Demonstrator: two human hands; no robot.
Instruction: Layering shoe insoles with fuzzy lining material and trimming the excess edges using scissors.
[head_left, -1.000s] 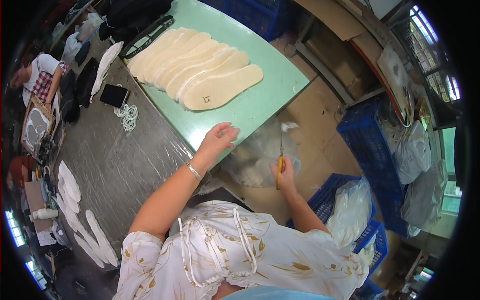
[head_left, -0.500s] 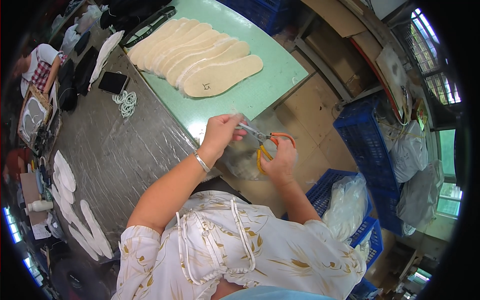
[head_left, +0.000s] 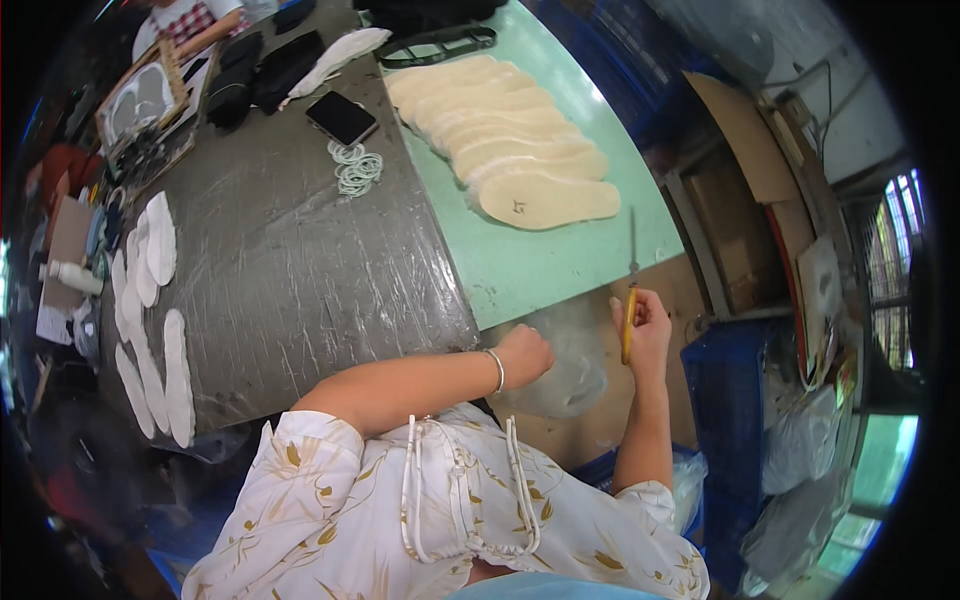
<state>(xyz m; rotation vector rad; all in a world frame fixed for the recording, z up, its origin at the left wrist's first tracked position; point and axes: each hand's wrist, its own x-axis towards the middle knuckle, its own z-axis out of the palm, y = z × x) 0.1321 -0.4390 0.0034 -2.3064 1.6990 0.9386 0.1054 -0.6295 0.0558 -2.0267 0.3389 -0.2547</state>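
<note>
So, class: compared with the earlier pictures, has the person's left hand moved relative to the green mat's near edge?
Yes. The left hand has dropped off the green mat, now below its near edge, on a clear plastic bag.

We see a dark, blank phone screen (head_left: 342, 117) near the far edge of our grey bench (head_left: 280, 290), a white bottle (head_left: 72, 277) at its left edge, and cardboard boxes (head_left: 745, 175) beyond its right edge.

Grey table (head_left: 290, 290) bears a green mat (head_left: 560, 260) with tan insoles (head_left: 500, 140), phone (head_left: 342, 117), white insoles (head_left: 150, 330)
</note>
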